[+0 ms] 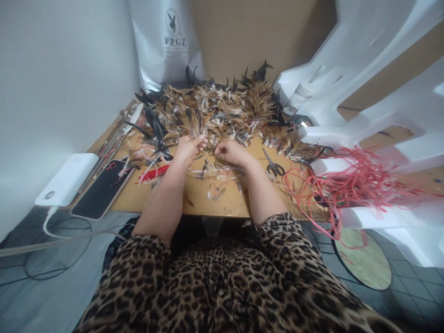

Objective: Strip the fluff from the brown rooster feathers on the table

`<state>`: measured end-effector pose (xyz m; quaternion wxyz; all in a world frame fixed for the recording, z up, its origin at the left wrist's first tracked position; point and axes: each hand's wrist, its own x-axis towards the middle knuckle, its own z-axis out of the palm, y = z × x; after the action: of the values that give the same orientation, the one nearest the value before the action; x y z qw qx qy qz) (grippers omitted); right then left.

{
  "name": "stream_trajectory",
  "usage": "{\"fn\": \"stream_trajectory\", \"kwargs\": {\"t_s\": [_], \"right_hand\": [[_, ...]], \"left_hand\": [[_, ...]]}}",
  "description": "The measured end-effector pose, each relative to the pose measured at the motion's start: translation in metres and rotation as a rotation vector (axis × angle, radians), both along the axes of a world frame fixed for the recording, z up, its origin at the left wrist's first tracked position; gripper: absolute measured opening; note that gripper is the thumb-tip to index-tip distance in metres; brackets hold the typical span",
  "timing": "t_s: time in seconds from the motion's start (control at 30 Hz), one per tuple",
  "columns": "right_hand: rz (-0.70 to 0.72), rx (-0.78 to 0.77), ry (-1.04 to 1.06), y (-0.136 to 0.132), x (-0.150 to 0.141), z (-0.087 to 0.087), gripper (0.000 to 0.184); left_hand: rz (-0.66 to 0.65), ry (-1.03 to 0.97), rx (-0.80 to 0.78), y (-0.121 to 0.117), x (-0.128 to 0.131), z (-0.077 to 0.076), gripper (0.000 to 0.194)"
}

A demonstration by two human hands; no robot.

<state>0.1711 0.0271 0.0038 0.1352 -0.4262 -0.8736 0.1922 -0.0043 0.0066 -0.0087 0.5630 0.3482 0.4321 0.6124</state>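
A large heap of brown, white and black feathers (pixel 222 104) covers the back of the wooden table. At its front edge my left hand (pixel 189 149) is closed, thumb against fingers, on a small fan of brown feathers (pixel 193 123) that stands up from the grip. Just to the right, my right hand (pixel 231 152) is closed in a pinch, low over the tabletop. What its fingertips hold, if anything, is too small to make out. Loose feather scraps (pixel 217 185) lie between my forearms. Black-handled scissors (pixel 273 164) rest to the right of my right hand.
On the left lie a phone (pixel 100 189), a white power bank (pixel 67 179) with a cable, and a red strip (pixel 153 173). Tangled pink-red ribbons (pixel 360 180) hang over white foam pieces (pixel 378 217) on the right. A white bag (pixel 169 60) stands behind the heap.
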Motion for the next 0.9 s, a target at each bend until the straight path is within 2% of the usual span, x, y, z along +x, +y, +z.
{"fn": "stream_trajectory", "kwargs": {"t_s": [0.13, 0.23, 0.3, 0.4, 0.5, 0.57, 0.63, 0.7, 0.9], "right_hand": [[-0.010, 0.014, -0.241, -0.009, -0.007, 0.006, 0.022], [-0.060, 0.026, -0.272, -0.009, -0.008, 0.006, 0.015], [-0.092, -0.010, -0.127, -0.006, -0.006, 0.004, 0.012], [-0.201, -0.129, 0.329, 0.002, -0.001, 0.001, 0.013], [-0.310, -0.373, 0.827, 0.008, 0.000, 0.002, 0.019], [-0.336, -0.531, 1.057, 0.010, -0.002, 0.003, 0.025], [-0.355, -0.619, 1.188, 0.010, -0.006, 0.002, 0.029], [-0.392, -0.633, 1.253, 0.009, -0.011, 0.000, 0.030], [-0.471, -0.491, 1.268, 0.005, -0.027, -0.007, 0.024]], "left_hand": [[-0.011, 0.006, -0.010, -0.001, 0.000, 0.000, 0.017], [-0.024, 0.002, -0.019, -0.002, 0.000, 0.000, 0.016], [-0.028, -0.011, -0.028, -0.002, 0.000, 0.000, 0.015], [-0.039, -0.056, -0.055, -0.001, 0.000, 0.000, 0.013], [-0.099, -0.109, -0.090, -0.001, 0.001, -0.001, 0.013], [-0.173, -0.138, -0.113, -0.002, 0.001, -0.001, 0.012], [-0.250, -0.158, -0.136, -0.004, 0.003, -0.001, 0.011], [-0.307, -0.168, -0.156, -0.006, 0.005, 0.000, 0.010], [-0.394, -0.183, -0.195, -0.012, 0.014, 0.002, 0.007]]}}
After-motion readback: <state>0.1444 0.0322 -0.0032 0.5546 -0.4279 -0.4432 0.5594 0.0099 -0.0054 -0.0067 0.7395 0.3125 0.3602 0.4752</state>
